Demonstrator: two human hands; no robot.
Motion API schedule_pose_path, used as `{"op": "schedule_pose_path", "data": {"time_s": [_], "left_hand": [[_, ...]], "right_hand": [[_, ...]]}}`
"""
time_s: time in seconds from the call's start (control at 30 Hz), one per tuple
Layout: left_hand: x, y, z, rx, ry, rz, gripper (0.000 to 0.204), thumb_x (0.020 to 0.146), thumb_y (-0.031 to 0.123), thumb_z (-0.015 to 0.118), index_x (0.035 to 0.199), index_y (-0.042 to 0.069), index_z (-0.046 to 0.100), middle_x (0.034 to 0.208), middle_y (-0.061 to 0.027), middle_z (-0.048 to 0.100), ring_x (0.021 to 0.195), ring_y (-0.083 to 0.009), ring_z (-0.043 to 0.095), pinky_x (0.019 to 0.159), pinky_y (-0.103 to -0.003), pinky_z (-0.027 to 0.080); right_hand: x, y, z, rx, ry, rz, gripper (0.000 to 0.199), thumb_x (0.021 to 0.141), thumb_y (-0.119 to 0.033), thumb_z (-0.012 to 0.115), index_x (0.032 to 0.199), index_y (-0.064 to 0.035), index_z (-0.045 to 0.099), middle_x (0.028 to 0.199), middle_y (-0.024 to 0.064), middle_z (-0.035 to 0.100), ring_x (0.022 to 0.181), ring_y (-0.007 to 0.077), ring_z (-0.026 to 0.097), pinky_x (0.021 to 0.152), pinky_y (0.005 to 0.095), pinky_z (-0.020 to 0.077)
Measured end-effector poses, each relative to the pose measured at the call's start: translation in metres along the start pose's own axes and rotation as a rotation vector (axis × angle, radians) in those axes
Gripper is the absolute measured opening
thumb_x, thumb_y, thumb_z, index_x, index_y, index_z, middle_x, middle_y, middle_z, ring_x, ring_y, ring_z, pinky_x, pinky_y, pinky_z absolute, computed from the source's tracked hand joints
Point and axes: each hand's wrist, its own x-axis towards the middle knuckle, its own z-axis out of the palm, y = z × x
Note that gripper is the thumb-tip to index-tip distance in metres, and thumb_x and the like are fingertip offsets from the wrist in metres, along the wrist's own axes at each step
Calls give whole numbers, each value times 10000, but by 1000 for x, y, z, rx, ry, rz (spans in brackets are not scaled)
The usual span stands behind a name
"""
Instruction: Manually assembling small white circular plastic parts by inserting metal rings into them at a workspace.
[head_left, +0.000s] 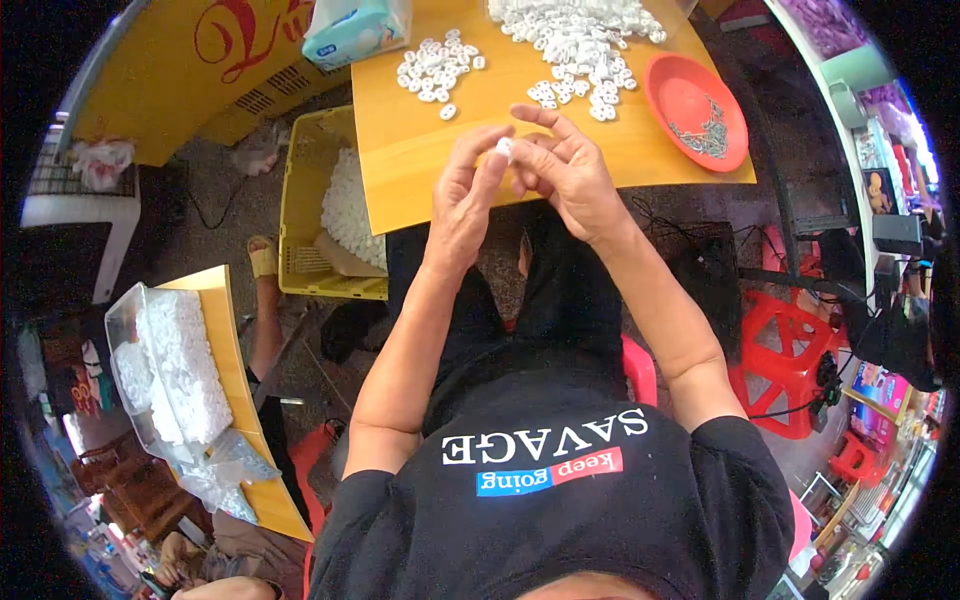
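Note:
Above the near edge of the wooden table [400, 165], both my hands meet at a small white plastic piece [504, 148]. My left hand [468, 185] pinches it between thumb and fingers. My right hand [572, 170] touches the same piece with its thumb and a finger, its other fingers curled or raised. Ahead on the left lies a loose group of white oval plastic pieces [432, 68] with holes. A larger heap of white pieces [575, 40] spreads across the far middle. To the right, a red oval dish [665, 85] holds thin metal pins [708, 138].
A yellow crate [300, 200] of white pieces stands left of the table. Tissue packaging [358, 32] sits at the far left corner. On a side table [280, 495] is a clear bin [130, 330] full of white pieces. A red stool [780, 350] stands at right; another person's leg [267, 320] shows left.

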Motion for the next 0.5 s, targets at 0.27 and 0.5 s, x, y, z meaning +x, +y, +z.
{"op": "schedule_pose_path", "data": {"time_s": [0.27, 0.5], "left_hand": [[-10, -7, -2, -328, -59, 7, 267, 977, 216, 546, 1126, 7, 616, 1209, -81, 586, 859, -71, 546, 746, -194, 434], [-7, 7, -23, -173, 3, -110, 237, 949, 194, 594, 1095, 12, 635, 1083, -73, 652, 847, -90, 579, 783, -209, 465]], "right_hand": [[-6, 9, 23, 205, 22, 88, 690, 897, -62, 639, 1456, -63, 235, 980, 53, 625, 805, 76, 583, 694, 240, 525], [-2, 12, 30, 186, 18, 89, 633, 919, -98, 619, 1449, -60, 275, 985, 54, 624, 790, 85, 586, 696, 223, 513]]}}
